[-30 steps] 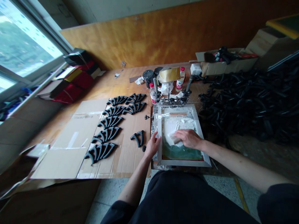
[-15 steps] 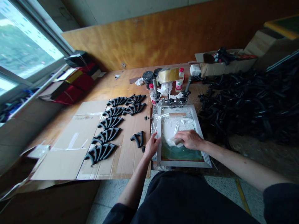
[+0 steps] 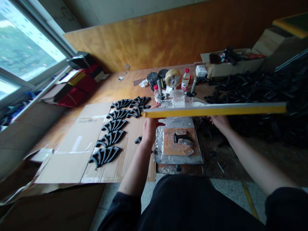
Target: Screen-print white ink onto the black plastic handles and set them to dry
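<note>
The screen printing frame (image 3: 214,110) is lifted and seen edge-on, its near edge yellow beneath a pale strip. My left hand (image 3: 149,130) grips its left end, with the fingertips partly behind it. My right hand (image 3: 220,122) is just below the frame's right part. Its fingers are mostly hidden there, so what it holds does not show. Under the raised frame, a black curved plastic part (image 3: 183,138) lies on a wooden block (image 3: 169,147) fixed to a grey metal base plate (image 3: 160,158).
Rows of black curved parts (image 3: 109,138) lie on cardboard (image 3: 64,160) at left. A large heap of black parts (image 3: 271,86) covers the right side. Bottles (image 3: 185,81), dark jars (image 3: 152,80) and a tape roll (image 3: 172,77) stand behind the base.
The screen frame has swung up from flat, exposing the base and the black part. My left hand has risen with it. My right hand has moved right and up, and its squeegee is out of sight.
</note>
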A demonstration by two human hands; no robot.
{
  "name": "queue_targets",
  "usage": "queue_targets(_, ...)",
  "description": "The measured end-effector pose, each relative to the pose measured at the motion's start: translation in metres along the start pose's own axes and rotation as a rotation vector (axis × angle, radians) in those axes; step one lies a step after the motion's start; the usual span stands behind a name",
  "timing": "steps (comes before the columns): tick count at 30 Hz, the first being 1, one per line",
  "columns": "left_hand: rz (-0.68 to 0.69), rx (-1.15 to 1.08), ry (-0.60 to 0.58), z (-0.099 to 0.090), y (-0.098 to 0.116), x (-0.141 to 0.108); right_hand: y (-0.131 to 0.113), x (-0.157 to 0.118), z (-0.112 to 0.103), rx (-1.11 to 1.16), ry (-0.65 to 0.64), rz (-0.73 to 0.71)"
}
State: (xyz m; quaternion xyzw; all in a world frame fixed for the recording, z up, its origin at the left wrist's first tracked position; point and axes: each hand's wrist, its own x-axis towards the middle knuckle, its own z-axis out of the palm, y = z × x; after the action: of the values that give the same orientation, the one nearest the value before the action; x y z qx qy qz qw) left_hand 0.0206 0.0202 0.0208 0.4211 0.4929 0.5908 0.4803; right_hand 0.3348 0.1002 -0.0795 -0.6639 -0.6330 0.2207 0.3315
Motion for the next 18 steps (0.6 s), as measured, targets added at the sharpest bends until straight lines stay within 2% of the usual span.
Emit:
queue_targets(2, 0.021, -0.034, -0.006, 0.010, 0.004, 0.005, 0.002, -0.033, 0.030, -0.069, -0.174, -0.126)
queue_targets(4, -0.002, -0.079, 0.072, 0.016, -0.008, -0.005, -0.006, -0.064, 0.059, -0.229, -0.291, -0.320)
queue_targets(6, -0.196, -0.090, 0.055, 0.019, -0.033, -0.028, -0.021, -0.089, 0.078, -0.383, -0.317, -0.389)
queue_targets(9, -0.671, -0.070, -0.177, 0.024, -0.081, -0.073, -0.049, -0.116, 0.086, -0.438, -0.307, -0.332)
queue_targets(11, -0.751, -0.149, -0.194, 0.026, -0.105, -0.097, -0.066, -0.133, 0.086, -0.371, -0.311, -0.417)
queue_targets(12, -0.733, -0.185, -0.145, 0.024, -0.114, -0.104, -0.073, -0.139, 0.086, -0.315, -0.327, -0.506)
queue_targets(14, -0.672, -0.175, -0.029, 0.013, -0.122, -0.107, -0.078, -0.144, 0.084, -0.195, -0.367, -0.656)
queue_targets(15, -0.642, -0.117, 0.026, 0.001, -0.123, -0.103, -0.074, -0.140, 0.081, -0.155, -0.364, -0.671)
queue_targets(16, -0.611, -0.029, 0.083, -0.015, -0.124, -0.098, -0.065, -0.133, 0.076, -0.150, -0.332, -0.635)
queue_targets(18, -0.555, 0.231, 0.181, -0.057, -0.124, -0.084, -0.035, -0.110, 0.065, -0.257, -0.195, -0.438)
